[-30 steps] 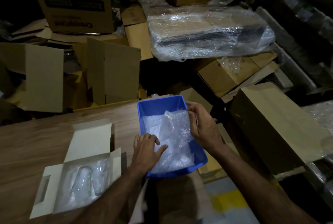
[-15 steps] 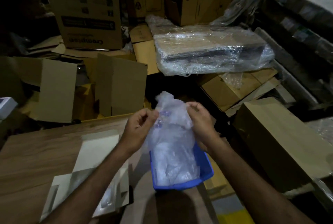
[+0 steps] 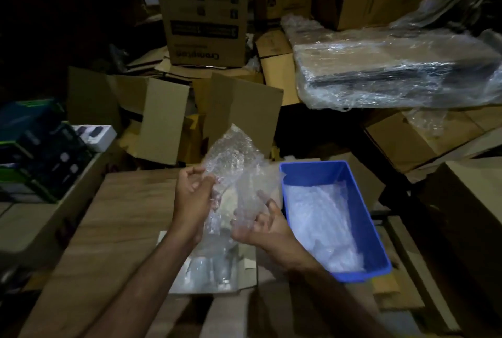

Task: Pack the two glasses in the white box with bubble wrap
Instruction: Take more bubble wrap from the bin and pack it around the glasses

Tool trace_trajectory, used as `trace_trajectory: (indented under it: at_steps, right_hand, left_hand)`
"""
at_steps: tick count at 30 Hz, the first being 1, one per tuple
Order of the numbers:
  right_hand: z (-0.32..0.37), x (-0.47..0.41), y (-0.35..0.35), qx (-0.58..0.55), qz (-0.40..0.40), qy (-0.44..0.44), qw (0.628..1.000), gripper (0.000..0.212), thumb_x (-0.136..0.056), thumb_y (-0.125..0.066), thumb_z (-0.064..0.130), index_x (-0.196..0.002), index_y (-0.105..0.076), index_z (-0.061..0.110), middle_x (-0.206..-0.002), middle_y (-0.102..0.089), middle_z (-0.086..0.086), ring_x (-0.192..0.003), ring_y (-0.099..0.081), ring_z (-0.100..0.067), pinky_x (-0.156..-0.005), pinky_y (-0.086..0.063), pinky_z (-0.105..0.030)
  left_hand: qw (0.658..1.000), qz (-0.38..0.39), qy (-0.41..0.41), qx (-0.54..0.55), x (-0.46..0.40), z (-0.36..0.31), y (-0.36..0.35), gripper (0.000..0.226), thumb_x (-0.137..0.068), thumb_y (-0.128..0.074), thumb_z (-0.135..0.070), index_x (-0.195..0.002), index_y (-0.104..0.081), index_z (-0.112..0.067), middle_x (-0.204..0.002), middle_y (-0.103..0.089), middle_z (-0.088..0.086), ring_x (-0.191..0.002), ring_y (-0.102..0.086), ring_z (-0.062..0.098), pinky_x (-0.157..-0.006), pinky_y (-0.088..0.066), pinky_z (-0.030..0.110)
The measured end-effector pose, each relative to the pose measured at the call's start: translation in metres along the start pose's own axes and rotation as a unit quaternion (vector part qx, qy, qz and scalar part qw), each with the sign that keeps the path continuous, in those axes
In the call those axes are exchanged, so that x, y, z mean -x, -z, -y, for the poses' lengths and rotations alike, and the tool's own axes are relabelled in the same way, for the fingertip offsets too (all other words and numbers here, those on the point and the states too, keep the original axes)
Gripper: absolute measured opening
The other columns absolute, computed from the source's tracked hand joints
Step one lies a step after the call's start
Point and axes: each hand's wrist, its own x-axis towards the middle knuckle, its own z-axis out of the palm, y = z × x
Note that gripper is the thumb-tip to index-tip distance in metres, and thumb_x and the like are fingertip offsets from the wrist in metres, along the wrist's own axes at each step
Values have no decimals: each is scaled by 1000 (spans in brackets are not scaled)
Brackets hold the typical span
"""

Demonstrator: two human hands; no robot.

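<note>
Holding the bubble wrap sheet up between both hands, you have it hanging directly over the white box, which lies open on the wooden table at about 6 o'clock from the sheet. Your left hand pinches the sheet's left edge with curled fingers; your right hand cups its lower right part from beneath, fingers bent round the plastic. The two glasses seem to lie already inside the box under clear wrap, though dim light and blur make that hard to confirm. The blue bin with more wrap sits at 3 o'clock from your hands. To do this step well, spread the sheet flat before lowering it, keep both edges taut so it doesn't bunch, then press it down gently between and around the glasses rather than dropping it on top.
</note>
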Motion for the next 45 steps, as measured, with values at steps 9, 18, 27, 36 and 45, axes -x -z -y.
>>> trace_trajectory:
  at_steps: [9, 18, 27, 36, 45]
  right_hand:
    - [-6, -30, -18, -42, -104, -8, 994, 51, -78, -87, 41, -114, -72, 8, -115, -70, -21, -108, -62, -33, -107, -45, -54]
    - [-13, -31, -26, 273, -186, 110, 937, 97, -86, -80, 37, -158, -15, 39, -159, -35, 6, -141, -43, -14, -109, -47, -36]
    - [-26, -8, -23, 403, -1, 21, 915, 64, -65, -96, 32, -124, -72, 29, -121, -70, 6, -107, -68, -4, -88, -56, -21]
    - [-25, -13, -62, 568, -26, 62, 821, 17, -82, -85, 29, -88, -69, 31, -115, -62, -11, -110, -60, -14, -91, -52, -31]
    - [-1, -21, -110, 214, 51, -36, 975, 7, -91, -75, 18, -94, -72, 12, -89, -76, -7, -81, -74, -19, -72, -58, -31]
  left_hand:
    - [976, 181, 115, 44, -5, 7, 123, 38, -88, -65, -15, -125, -70, -18, -126, -71, 3, -113, -67, 21, -92, -56, 35]
    - [952, 229, 202, 35, -6, 49, 172, 59, -74, -82, -3, -128, -70, -25, -135, -61, -6, -123, -58, 10, -92, -51, 27]
    - [968, 174, 56, -173, -9, 65, 212, 63, -65, -93, -9, -123, -71, -22, -102, -78, -4, -96, -75, 13, -83, -61, 26]
    - [868, 265, -94, -408, -37, 78, 261, 24, -71, -87, -45, -75, -72, -26, -113, -58, -24, -111, -55, 1, -92, -51, 34]
    - [816, 527, 114, -208, -30, 31, 236, 50, -87, -79, -22, -133, -58, -20, -121, -73, 3, -112, -71, 22, -94, -58, 45]
